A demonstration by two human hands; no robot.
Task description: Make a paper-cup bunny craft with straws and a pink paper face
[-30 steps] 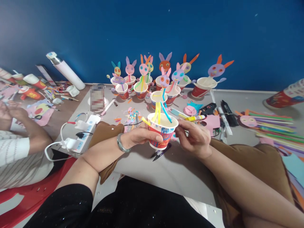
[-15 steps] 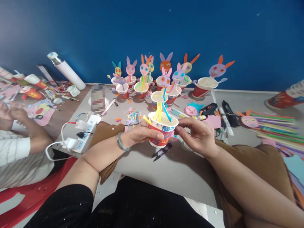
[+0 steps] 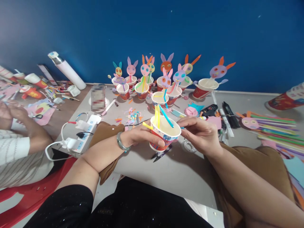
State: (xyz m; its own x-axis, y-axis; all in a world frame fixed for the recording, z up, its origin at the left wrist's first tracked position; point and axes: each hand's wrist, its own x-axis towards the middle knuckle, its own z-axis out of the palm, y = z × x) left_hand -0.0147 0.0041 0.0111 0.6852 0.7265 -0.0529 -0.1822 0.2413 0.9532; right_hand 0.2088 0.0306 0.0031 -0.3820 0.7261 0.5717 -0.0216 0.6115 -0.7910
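A red, white and blue paper cup (image 3: 169, 140) is gripped in my left hand (image 3: 144, 136), thumb across its front and mouth tilted toward me. Yellow straws (image 3: 156, 117) rise from inside, and a yellow end (image 3: 147, 125) sticks out through the left side. A blue straw (image 3: 167, 117) leans inside, reaching the right wall. My right hand (image 3: 199, 134) pinches at the cup's right side, where a small blue end shows by the fingertips. Black thread snips (image 3: 156, 156) lie under the cup, partly hidden. Beside my right hand is a white tape roll (image 3: 189, 146).
Several paper cups with rabbit heads (image 3: 142, 91) stand along the blue wall. Paper scraps (image 3: 133, 116), markers (image 3: 225, 122) and coloured straws (image 3: 277, 125) lie around. A power strip (image 3: 88, 133) sits at left, near another person's arm (image 3: 35, 129). Brown cushions (image 3: 258, 171) flank the table edge.
The cup has tipped further toward me and shifted slightly right and down. My right fingers have stayed at its right side, with a blue end now visible there.
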